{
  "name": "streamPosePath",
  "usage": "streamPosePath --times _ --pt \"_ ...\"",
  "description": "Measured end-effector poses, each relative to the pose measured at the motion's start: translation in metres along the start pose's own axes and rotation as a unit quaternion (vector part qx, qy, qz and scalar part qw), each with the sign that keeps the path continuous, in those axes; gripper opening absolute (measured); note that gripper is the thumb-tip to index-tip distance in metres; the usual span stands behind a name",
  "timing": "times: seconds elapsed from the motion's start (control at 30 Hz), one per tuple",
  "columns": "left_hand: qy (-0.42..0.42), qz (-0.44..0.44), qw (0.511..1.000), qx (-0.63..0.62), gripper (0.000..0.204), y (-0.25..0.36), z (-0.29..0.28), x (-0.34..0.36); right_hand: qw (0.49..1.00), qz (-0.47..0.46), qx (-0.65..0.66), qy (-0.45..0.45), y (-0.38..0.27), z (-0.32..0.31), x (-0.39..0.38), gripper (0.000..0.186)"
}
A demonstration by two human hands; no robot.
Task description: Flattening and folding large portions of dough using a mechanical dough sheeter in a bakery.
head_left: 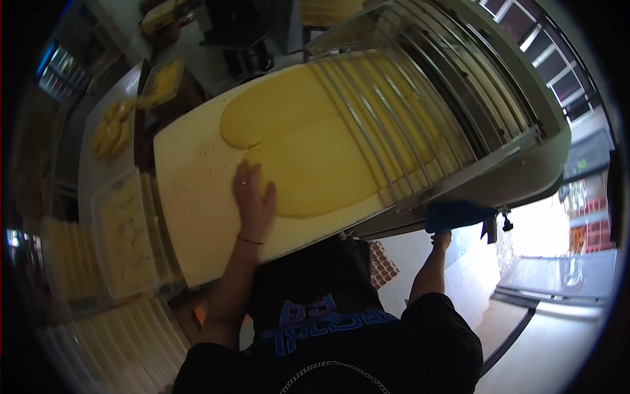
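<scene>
A large yellow sheet of dough (pixel 315 157), with two rounded lobes and a seam between them, lies on the pale bed (pixel 190 190) of a dough sheeter (pixel 558 157). Its far right part passes under the metal guard bars (pixel 374 125). My left hand (pixel 254 200) is at the near left end of the dough, fingers spread and holding nothing; whether it presses the dough is unclear. Over on the right, my right hand (pixel 442 240) reaches to a blue cover-like piece (pixel 456 215) on the machine's near side. Its fingers are mostly hidden there.
A clear plastic tub of dough pieces (pixel 125 230) stands left of the bed, among stacked pale trays (pixel 111 345). Yellow dough lumps (pixel 111 131) lie on a table farther back, beside a yellow-filled box (pixel 164 82). A person's dark-clothed legs (pixel 246 56) show at the back.
</scene>
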State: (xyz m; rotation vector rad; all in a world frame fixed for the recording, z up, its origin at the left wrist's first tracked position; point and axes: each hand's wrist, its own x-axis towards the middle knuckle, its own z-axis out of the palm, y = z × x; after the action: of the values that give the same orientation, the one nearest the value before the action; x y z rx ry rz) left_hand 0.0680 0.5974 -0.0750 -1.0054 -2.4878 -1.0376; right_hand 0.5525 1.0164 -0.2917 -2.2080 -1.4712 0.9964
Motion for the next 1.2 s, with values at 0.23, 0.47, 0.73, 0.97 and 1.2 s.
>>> streamPosePath --times 0.23,0.47,0.73,0.97,1.2 --pt "0.022 -0.169 0.977 0.13 0.054 -0.067 -0.057 -0.043 0.978 0.0 0.208 -0.014 -0.044 -0.05 -0.017 0.03" --pt "0.056 -0.189 0.98 -0.015 0.048 -0.088 -0.076 -0.041 0.748 -0.462 0.176 0.443 -0.239 -0.083 -0.219 0.033" --pt "0.099 -0.113 0.984 0.097 0.057 -0.099 -0.071 -0.044 0.647 -0.669 -0.334 0.149 -0.297 0.028 -0.389 0.041" --pt "0.095 -0.113 0.98 0.135 0.058 -0.099 -0.058 -0.061 0.686 -0.574 -0.424 -0.145 -0.352 -0.04 -0.404 0.048" --pt "0.094 -0.094 0.983 0.123 0.057 -0.097 -0.061 -0.049 0.565 -0.768 0.196 0.231 -0.382 -0.22 -0.473 0.019"
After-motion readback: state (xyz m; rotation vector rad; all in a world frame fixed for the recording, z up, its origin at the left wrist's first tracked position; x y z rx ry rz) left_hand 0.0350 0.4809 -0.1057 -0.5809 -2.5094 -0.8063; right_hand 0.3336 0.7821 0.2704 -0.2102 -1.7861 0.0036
